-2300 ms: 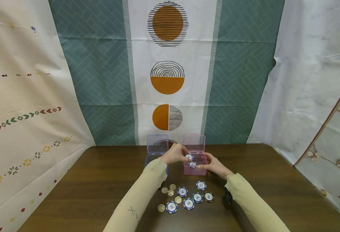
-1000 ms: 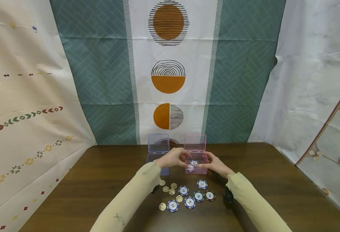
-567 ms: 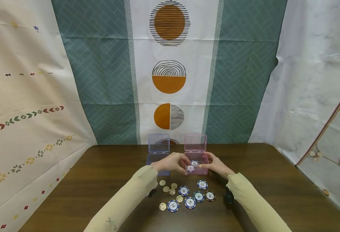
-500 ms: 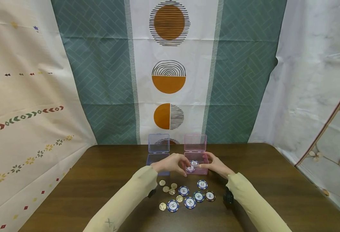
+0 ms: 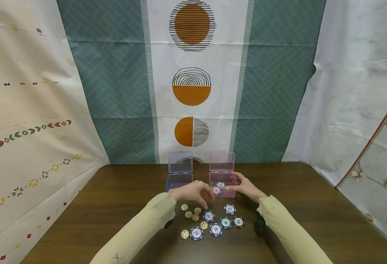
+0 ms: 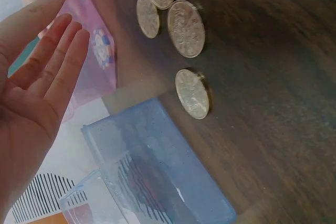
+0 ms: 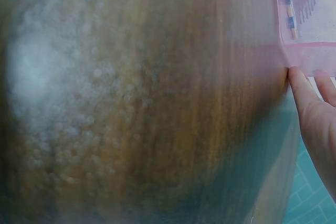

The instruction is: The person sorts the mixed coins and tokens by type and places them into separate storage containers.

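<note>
My left hand point(image 5: 193, 191) hovers just in front of the two boxes, above the nearest poker chip point(image 5: 208, 216). In the left wrist view its fingers are loosely extended and hold nothing. The right hand point(image 5: 246, 189) grips the right side of a see-through pink plastic box point(image 5: 227, 194), thumb toward the front corner; its fingertips point(image 7: 295, 73) show at the box corner in the right wrist view. Inside that box, two blue-and-white poker chips point(image 5: 216, 191) lean near the front wall. A see-through blue box point(image 5: 180, 179) with raised lid stands to the left.
Several poker chips point(image 5: 216, 230) and gold coins point(image 5: 195, 217) lie scattered on the dark wooden table point(image 5: 124, 205) in front of the boxes. The pink lid point(image 5: 222, 162) stands upright at the back. Hanging cloth point(image 5: 114, 91) borders the table's far edge.
My left hand set a chip in the pink box, let go, and moved out, down and toward the chips on the table. The right hand has stayed on the pink box.
</note>
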Demonstrator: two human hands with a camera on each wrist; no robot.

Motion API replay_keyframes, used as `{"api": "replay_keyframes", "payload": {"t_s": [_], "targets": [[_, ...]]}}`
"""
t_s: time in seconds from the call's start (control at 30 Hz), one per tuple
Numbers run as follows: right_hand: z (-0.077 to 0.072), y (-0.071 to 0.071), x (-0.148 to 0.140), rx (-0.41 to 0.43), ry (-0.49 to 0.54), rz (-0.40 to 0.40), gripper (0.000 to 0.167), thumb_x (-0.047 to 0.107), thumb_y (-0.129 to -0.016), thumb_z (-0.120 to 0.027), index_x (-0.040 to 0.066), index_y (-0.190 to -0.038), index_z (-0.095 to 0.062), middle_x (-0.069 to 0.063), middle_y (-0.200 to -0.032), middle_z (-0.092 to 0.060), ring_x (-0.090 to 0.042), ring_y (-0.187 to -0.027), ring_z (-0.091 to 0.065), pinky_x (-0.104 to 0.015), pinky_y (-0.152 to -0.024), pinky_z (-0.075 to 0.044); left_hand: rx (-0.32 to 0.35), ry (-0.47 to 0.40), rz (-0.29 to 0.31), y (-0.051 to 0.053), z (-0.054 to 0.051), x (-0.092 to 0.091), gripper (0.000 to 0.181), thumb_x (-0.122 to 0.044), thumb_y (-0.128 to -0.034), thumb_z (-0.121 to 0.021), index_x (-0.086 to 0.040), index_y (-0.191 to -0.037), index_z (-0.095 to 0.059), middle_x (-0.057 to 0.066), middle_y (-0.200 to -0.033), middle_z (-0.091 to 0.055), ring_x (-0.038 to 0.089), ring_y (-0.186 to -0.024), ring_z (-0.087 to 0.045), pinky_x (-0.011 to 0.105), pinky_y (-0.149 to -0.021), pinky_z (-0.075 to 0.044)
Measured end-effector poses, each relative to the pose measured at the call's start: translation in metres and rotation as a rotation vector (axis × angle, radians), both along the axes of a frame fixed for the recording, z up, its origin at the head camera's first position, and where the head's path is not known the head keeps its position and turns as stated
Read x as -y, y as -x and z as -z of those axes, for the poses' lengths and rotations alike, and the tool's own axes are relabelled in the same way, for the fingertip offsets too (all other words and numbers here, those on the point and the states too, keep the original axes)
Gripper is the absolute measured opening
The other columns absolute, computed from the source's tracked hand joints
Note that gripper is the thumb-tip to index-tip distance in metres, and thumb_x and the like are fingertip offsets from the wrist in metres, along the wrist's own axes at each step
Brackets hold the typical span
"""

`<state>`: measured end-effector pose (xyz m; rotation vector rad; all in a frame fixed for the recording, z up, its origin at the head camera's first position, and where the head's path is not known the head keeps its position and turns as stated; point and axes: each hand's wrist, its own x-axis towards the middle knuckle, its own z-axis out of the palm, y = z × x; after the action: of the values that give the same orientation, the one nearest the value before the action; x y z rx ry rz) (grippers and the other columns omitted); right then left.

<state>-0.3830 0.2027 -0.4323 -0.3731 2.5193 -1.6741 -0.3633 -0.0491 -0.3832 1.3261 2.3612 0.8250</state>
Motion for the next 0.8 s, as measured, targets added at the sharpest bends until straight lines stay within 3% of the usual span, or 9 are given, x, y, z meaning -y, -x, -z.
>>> {"api": "replay_keyframes", "payload": {"t_s": [0.47, 0.8], "targets": [[0.001, 0.001, -0.001, 0.006, -0.012, 0.002, 0.079, 0.027, -0.077, -0.071, 0.003, -0.137, -0.026, -0.019, -0.137, -0.031, -0.037, -0.119, -0.033, -0.056, -0.094, -0.024, -0.049, 0.028, 0.066, -0.006, 0.011, 0.0, 0.031, -0.001, -0.0675, -0.077, -0.007, -0.096, -0.066, -0.007, -0.091, -0.062, 0.008, -0.079, -0.058, 0.017, -0.067, -0.045], [0.001, 0.001, -0.001, 0.004, -0.019, 0.002, 0.077, 0.026, -0.078, -0.069, 0.004, -0.137, -0.026, -0.019, -0.136, -0.031, -0.036, -0.118, -0.034, -0.055, -0.094, -0.025, -0.044, 0.039, 0.038, -0.007, 0.021, 0.003, 0.033, -0.002, -0.0653, -0.079, -0.01, -0.095, -0.067, -0.011, -0.09, -0.059, 0.007, -0.082, -0.056, 0.018, -0.066, -0.045]]}}
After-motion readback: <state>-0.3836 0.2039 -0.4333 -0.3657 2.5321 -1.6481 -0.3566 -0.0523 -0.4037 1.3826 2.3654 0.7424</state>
